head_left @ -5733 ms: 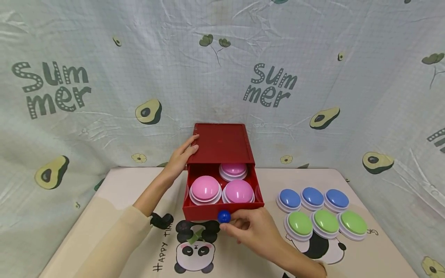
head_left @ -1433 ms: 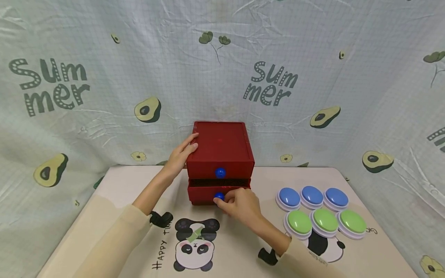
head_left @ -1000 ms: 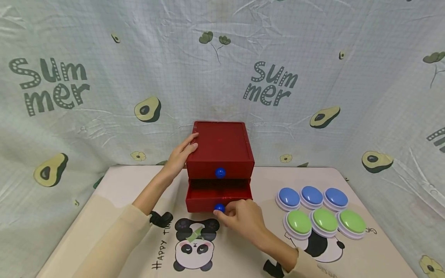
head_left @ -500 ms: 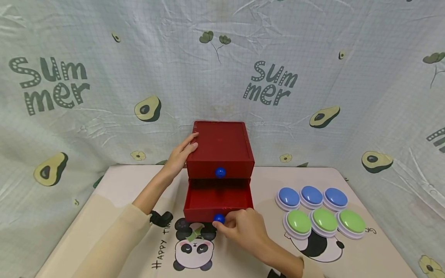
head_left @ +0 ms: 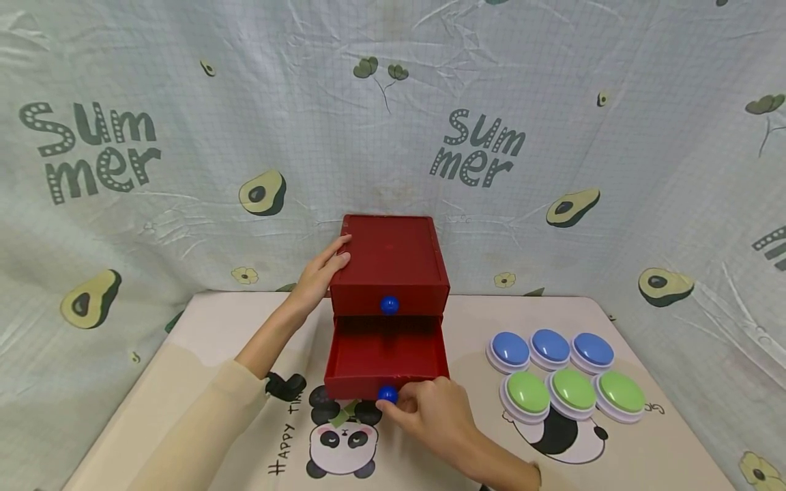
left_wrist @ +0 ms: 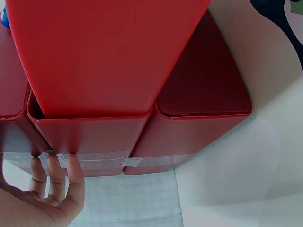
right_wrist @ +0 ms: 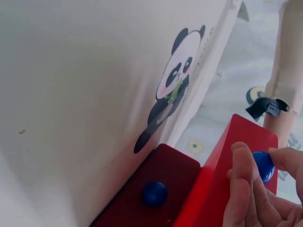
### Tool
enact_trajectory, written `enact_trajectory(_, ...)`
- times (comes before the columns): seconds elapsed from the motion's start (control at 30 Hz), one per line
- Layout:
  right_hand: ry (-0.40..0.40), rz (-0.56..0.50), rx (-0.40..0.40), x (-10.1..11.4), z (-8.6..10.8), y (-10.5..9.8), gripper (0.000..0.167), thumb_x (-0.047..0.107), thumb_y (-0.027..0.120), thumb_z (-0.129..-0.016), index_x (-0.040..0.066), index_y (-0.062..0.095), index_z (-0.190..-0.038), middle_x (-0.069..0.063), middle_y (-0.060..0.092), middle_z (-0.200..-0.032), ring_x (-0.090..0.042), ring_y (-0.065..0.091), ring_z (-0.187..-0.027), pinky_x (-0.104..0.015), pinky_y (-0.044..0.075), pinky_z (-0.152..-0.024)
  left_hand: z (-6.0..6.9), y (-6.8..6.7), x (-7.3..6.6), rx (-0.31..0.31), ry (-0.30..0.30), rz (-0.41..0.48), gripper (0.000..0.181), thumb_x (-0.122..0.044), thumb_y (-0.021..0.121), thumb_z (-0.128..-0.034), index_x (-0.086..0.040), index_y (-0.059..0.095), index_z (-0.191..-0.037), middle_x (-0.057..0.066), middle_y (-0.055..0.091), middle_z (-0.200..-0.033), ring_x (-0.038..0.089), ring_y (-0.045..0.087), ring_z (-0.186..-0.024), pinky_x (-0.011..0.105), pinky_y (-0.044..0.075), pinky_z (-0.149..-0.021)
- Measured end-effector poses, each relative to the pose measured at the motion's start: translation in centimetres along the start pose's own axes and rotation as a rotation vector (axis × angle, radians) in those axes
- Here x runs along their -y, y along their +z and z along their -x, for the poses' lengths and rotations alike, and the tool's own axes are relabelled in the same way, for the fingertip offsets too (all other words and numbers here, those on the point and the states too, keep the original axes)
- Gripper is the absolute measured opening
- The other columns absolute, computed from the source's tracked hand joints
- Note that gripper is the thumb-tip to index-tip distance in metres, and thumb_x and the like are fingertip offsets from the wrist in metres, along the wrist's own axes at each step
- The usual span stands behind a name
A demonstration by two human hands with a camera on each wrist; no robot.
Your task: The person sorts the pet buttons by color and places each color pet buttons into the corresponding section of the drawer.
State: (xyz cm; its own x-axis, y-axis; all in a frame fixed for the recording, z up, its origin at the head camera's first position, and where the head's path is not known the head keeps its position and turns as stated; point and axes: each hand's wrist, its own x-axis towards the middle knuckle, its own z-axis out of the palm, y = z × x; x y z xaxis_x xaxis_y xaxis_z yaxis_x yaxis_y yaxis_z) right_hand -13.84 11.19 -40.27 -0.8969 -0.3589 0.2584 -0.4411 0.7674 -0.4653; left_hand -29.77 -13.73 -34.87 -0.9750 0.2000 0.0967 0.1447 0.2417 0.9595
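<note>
A red drawer cabinet (head_left: 389, 252) stands against the cloth. Its middle drawer (head_left: 387, 348) is pulled far out, and only bare red floor shows inside. My right hand (head_left: 432, 412) pinches that drawer's round blue knob (head_left: 388, 395) between thumb and fingers; the right wrist view shows the knob (right_wrist: 263, 166) there too. My left hand (head_left: 316, 276) rests on the cabinet's left side and top edge with extended fingers. In the left wrist view its fingertips (left_wrist: 72, 163) touch the taped part of the side. The upper drawer (head_left: 356, 300) is closed. A lower drawer's knob (right_wrist: 155, 194) shows in the right wrist view.
Two rows of domed push buttons on white bases lie on the table's right: blue ones (head_left: 550, 346) behind, green ones (head_left: 574, 389) in front. Panda drawings (head_left: 344, 443) decorate the tabletop. A printed cloth (head_left: 393, 157) hangs close behind the cabinet.
The upper drawer, earlier out with three pink push buttons inside, is now closed. My right hand has drawn the middle drawer toward me by its knob. The left hand has stayed put.
</note>
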Motion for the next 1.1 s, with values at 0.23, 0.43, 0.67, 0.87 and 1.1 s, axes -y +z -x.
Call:
enact_trajectory(0.23, -0.021, 0.03, 0.0, 0.3, 0.7, 0.0, 0.033, 0.049, 0.077, -0.088, 0.018, 0.08, -0.078, 0.015, 0.063, -0.061, 0.007, 0.046, -0.062, -0.017, 0.047, -0.061, -0.1, 0.0, 0.0, 0.0, 0.0, -0.004, 0.056, -0.048, 0.043, -0.107, -0.041, 0.032, -0.161, 0.01, 0.034, -0.166, 0.04, 0.053, -0.135, 0.043, 0.055, -0.094)
enact_trajectory(0.43, -0.032, 0.044, 0.003, 0.5, 1.0, 0.1, 0.034, 0.051, 0.076, -0.089, 0.019, 0.08, -0.077, 0.014, 0.066, -0.062, 0.007, 0.047, -0.062, -0.017, 0.046, -0.059, -0.1, -0.1, 0.1, 0.004, 0.0, 0.006, 0.056, -0.048, 0.043, -0.1071, -0.04, 0.032, -0.161, 0.011, 0.035, -0.166, 0.039, 0.054, -0.133, 0.039, 0.056, -0.09)
enact_trajectory(0.67, -0.015, 0.044, 0.036, 0.6, 0.9, 0.0, 0.031, 0.049, 0.077, -0.088, 0.02, 0.081, -0.078, 0.015, 0.067, -0.064, 0.006, 0.047, -0.062, -0.017, 0.046, -0.059, -0.1, -0.1, 0.2, 0.007, 0.004, 0.005, 0.056, -0.048, 0.043, -0.1072, -0.041, 0.031, -0.161, 0.01, 0.034, -0.166, 0.039, 0.053, -0.135, 0.041, 0.055, -0.093)
enact_trajectory(0.87, -0.009, 0.047, 0.067, 0.7, 0.8, -0.2, 0.031, 0.049, 0.078, -0.087, 0.019, 0.082, -0.082, 0.014, 0.07, -0.067, 0.005, 0.05, -0.063, -0.018, 0.046, -0.059, -0.2, -0.1, 0.2, 0.005, 0.004, 0.004, 0.056, -0.048, 0.043, -0.107, -0.042, 0.032, -0.161, 0.01, 0.034, -0.166, 0.039, 0.053, -0.135, 0.041, 0.055, -0.093)
enact_trajectory(1.1, 0.019, 0.051, 0.074, 0.8, 0.9, -1.0, 0.033, 0.054, 0.077, -0.087, 0.021, 0.084, -0.087, 0.017, 0.071, -0.07, 0.005, 0.052, -0.066, -0.018, 0.048, -0.062, -0.2, -0.2, 0.3, 0.008, 0.007, 0.004, 0.056, -0.049, 0.043, -0.1071, -0.042, 0.032, -0.161, 0.01, 0.036, -0.165, 0.039, 0.054, -0.133, 0.04, 0.055, -0.091)
